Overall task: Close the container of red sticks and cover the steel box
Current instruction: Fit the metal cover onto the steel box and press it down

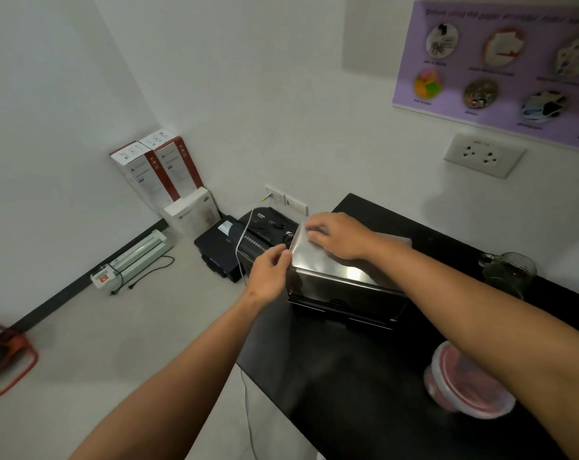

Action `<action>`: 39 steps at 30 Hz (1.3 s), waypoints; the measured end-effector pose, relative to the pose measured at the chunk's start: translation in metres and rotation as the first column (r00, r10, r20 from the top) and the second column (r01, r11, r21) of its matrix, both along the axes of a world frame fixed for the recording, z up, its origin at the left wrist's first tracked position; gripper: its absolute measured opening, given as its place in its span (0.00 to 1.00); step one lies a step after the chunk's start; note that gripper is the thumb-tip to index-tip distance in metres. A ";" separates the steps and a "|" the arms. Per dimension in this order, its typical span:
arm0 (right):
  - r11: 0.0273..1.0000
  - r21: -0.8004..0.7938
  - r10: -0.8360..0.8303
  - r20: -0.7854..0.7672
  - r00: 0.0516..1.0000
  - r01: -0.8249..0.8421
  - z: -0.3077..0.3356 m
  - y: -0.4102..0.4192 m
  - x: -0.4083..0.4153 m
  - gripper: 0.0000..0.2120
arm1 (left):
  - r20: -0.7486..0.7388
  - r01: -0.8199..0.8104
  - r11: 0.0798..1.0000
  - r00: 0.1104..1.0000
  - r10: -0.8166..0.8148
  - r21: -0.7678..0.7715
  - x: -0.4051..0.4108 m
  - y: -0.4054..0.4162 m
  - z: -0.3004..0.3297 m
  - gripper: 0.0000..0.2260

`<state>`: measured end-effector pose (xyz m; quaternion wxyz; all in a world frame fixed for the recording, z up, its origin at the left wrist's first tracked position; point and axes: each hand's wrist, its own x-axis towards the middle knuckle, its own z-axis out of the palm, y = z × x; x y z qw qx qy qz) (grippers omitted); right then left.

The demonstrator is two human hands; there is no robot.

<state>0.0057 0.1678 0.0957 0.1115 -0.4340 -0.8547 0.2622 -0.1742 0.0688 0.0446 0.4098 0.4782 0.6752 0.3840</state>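
The steel box (334, 290) stands on the black counter (331, 376), with a shiny steel lid (318, 260) lying on top of it. My right hand (339, 235) rests flat on the lid's far left part. My left hand (270, 272) grips the lid's left edge with thumb and fingers. The round clear container of red sticks (464, 390) sits at the counter's right, partly hidden by my right forearm, with a clear lid on it.
A glass jug (509, 273) stands behind my right arm near the wall. On the floor are a black paper shredder (248, 244) with a white cable, boxes (162, 171) in the corner, a laminator (135, 257) and an orange stool (2, 356).
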 end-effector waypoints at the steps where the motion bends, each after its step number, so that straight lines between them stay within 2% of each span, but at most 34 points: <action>1: 1.000 0.003 -0.002 0.000 1.000 0.002 0.001 0.001 -0.006 0.13 | 0.029 0.002 1.000 1.000 -0.002 -0.004 -0.003 0.000 -0.003 0.14; 5: 0.998 0.029 -0.048 0.004 0.999 0.048 -0.002 0.007 -0.018 0.13 | 0.224 -0.002 1.000 0.975 0.009 -0.028 -0.006 -0.003 -0.008 0.13; 6: 0.998 0.035 -0.055 -0.002 0.998 0.055 -0.004 0.008 -0.018 0.14 | 0.235 -0.007 0.999 0.972 0.015 -0.032 -0.005 -0.003 -0.007 0.13; 13: 0.992 0.043 -0.119 -0.044 0.992 0.121 -0.014 0.000 -0.015 0.15 | 0.180 0.030 1.000 0.983 -0.029 -0.005 -0.006 -0.004 -0.004 0.11; 18: 0.995 0.060 -0.078 -0.062 0.995 0.081 -0.013 -0.006 -0.008 0.13 | 0.094 0.065 0.998 0.993 -0.065 0.007 -0.003 -0.006 0.002 0.12; 21: 0.996 0.067 -0.051 -0.013 0.999 0.051 -0.010 -0.016 0.008 0.11 | 0.027 0.097 0.995 0.995 -0.098 0.018 -0.002 -0.004 0.006 0.12; 23: 0.994 0.104 -0.042 0.106 0.993 0.031 -0.013 -0.022 0.021 0.15 | -0.048 0.112 0.993 0.993 -0.110 0.043 0.000 -0.006 0.009 0.13; 25: 0.993 0.072 -0.107 0.229 0.967 0.093 -0.018 -0.030 0.038 0.26 | -0.096 0.145 0.988 0.985 -0.140 0.046 0.001 -0.006 0.012 0.13; 27: 0.981 0.046 -0.194 0.286 0.938 0.189 -0.023 -0.040 0.055 0.36 | -0.089 0.183 0.983 0.979 -0.181 0.016 0.002 -0.008 0.014 0.13; 29: 0.965 0.047 -0.259 0.314 0.914 0.257 -0.024 -0.048 0.069 0.40 | -0.050 0.205 0.979 0.977 -0.205 -0.009 0.001 -0.010 0.014 0.16; 32: 0.932 -0.005 -0.343 0.313 0.886 0.362 -0.022 -0.060 0.089 0.44 | -0.053 0.244 0.970 0.968 -0.245 -0.019 -0.002 -0.014 0.013 0.20; 35: 0.871 -0.115 -0.442 0.238 0.865 0.477 -0.022 -0.075 0.106 0.49 | -0.052 0.252 0.967 0.966 -0.254 -0.034 -0.004 -0.014 0.012 0.20; 39: 0.810 -0.275 -0.505 0.124 0.854 0.518 -0.031 -0.099 0.123 0.55 | -0.055 0.301 0.953 0.951 -0.303 -0.046 -0.003 -0.018 0.012 0.21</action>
